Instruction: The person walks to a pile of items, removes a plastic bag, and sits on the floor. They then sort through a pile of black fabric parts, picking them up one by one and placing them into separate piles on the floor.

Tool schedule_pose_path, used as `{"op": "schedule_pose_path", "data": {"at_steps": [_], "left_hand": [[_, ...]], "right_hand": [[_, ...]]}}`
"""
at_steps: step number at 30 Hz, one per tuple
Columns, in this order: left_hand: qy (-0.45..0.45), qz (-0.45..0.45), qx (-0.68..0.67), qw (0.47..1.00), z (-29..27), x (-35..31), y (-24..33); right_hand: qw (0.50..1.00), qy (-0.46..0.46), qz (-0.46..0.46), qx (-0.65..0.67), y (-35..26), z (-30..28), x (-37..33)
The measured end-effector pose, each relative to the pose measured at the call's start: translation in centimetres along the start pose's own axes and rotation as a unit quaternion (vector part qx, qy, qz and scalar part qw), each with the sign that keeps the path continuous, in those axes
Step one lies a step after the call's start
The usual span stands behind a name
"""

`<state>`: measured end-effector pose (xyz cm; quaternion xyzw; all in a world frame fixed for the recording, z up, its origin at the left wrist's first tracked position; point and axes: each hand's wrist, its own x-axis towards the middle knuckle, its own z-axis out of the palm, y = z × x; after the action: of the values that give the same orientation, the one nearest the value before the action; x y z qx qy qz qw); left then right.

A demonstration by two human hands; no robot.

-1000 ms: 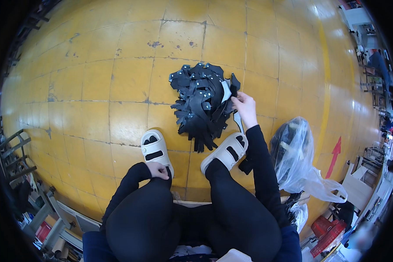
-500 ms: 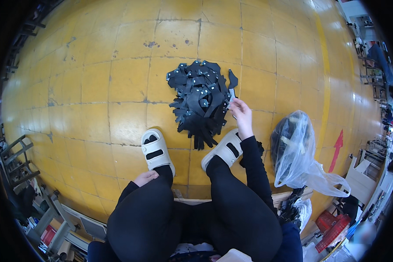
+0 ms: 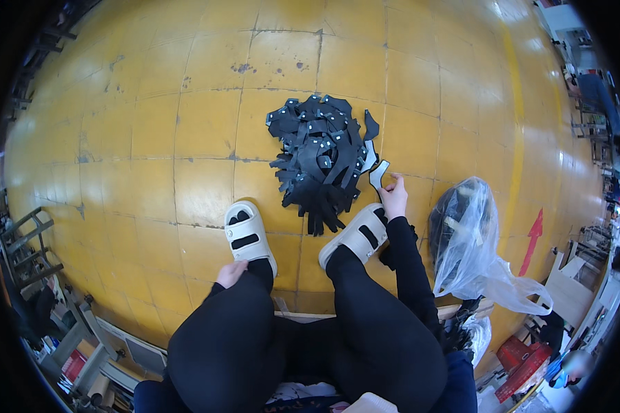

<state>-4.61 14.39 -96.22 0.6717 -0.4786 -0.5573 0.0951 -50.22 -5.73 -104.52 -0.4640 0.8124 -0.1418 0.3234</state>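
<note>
A curved fabric piece (image 3: 378, 175), pale on its visible face with a dark edge, is pinched at its near end by my right hand (image 3: 394, 198). It is just off the right side of a heap of black cut fabric pieces (image 3: 317, 155), many bearing small white tags. Beside the heap lie another pale-faced piece (image 3: 370, 156) and a loose black piece (image 3: 371, 124). My left hand (image 3: 231, 274) is low beside my left ankle, its fingers drawn together with nothing visible in them.
My feet in cream sandals (image 3: 246, 237) flank the heap's near end. To the right stands a translucent plastic bag (image 3: 470, 237) with dark contents. A red arrow (image 3: 532, 241) marks the yellow tiled floor (image 3: 131, 124). A metal-framed rack (image 3: 29, 248) is at left, a red basket (image 3: 523, 365) at lower right.
My right hand has moved right and toward me from the heap's edge, drawing out the pale-faced piece. My left hand has shifted slightly forward beside the ankle.
</note>
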Motion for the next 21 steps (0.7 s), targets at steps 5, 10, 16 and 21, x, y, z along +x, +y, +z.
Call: {"op": "schedule_pose_path", "data": {"at_steps": [5, 10, 16, 21], "left_hand": [[0.141, 0.156, 0.180, 0.961, 1.9, 3.6, -0.2], [0.025, 0.162, 0.143, 0.976, 0.9, 3.1, 1.8], [0.016, 0.123, 0.152, 0.981, 0.6, 3.4, 3.4], [0.096, 0.125, 0.103, 0.982, 0.6, 5.5, 5.2]], "right_hand": [[0.999, -0.007, -0.050, -0.007, 0.4, 0.1, 0.6], [0.997, 0.016, -0.075, -0.030, 0.8, 0.0, 0.5], [0.988, -0.012, -0.138, -0.073, -0.8, 0.4, -0.4], [0.995, 0.043, -0.062, -0.068, -2.3, -2.1, 0.2]]}}
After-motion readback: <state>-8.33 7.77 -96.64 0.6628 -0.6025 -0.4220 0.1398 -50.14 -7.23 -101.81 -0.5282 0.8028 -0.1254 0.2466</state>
